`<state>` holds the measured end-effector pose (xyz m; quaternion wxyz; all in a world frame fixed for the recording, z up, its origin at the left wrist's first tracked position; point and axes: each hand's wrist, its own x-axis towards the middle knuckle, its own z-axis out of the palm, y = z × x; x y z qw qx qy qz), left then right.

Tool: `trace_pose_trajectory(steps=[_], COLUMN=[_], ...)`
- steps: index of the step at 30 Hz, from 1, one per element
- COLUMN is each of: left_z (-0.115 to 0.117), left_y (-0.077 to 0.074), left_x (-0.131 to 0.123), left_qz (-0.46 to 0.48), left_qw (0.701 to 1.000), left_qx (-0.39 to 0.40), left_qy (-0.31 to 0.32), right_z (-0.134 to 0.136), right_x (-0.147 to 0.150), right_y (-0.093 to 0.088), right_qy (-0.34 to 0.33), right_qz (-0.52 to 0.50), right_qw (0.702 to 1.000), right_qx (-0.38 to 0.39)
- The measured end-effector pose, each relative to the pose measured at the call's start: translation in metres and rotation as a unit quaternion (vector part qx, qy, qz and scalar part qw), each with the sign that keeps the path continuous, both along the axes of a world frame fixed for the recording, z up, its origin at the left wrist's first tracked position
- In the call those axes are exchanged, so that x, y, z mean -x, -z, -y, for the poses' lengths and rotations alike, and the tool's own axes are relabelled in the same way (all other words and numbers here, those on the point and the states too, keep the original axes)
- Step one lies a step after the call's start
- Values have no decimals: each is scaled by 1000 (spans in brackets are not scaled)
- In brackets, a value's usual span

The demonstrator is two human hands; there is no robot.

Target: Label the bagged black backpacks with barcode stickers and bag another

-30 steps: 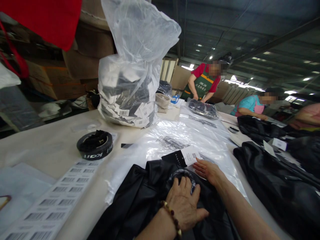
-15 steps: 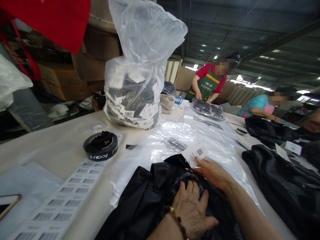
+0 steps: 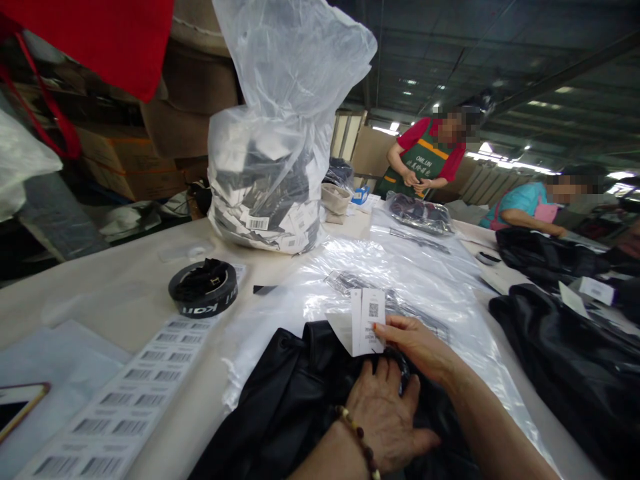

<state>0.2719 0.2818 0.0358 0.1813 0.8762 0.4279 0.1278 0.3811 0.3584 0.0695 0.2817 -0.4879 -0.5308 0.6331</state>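
A black leather-look garment (image 3: 280, 393) lies in front of me on clear plastic bags. My left hand (image 3: 383, 413), with a beaded bracelet at the wrist, presses palm down on it, fingers apart and holding nothing. Just beyond, my right hand (image 3: 417, 340) pinches the edge of a white hang tag (image 3: 367, 323) printed with a square code. The tag stands raised, and another pale card sits behind it on the left. A dark glossy piece of the garment shows between my two hands, partly covered by my fingers.
A sheet of barcode stickers (image 3: 130, 393), a roll of black tape (image 3: 203, 290) and a phone (image 3: 20, 407) lie to the left. Beyond stands a plastic bag of tags (image 3: 265, 180). More black garments (image 3: 565, 373) are on the right. Two people (image 3: 425, 157) work across the table.
My right hand has drawn the tag left and turned it upright; the black strip behind it no longer shows. My left hand stays put. The co-worker in the green apron has lifted their hands off the package.
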Motion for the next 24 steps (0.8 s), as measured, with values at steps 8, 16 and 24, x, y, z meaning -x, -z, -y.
trace_pose_trajectory(steps=[8, 16, 24], left_z=[1, 0, 2], left_y=[-5, -5, 2], left_x=[2, 3, 1], left_qz=[6, 9, 38], left_qw=[1000, 1000, 999], left_qx=[7, 0, 29], left_qy=[3, 5, -4], right_z=[3, -4, 7], right_x=[12, -4, -15], right_y=[3, 2, 0], right_qy=[46, 147, 165], right_qz=[-36, -74, -143], right_qw=[997, 983, 974], right_qx=[-53, -81, -62])
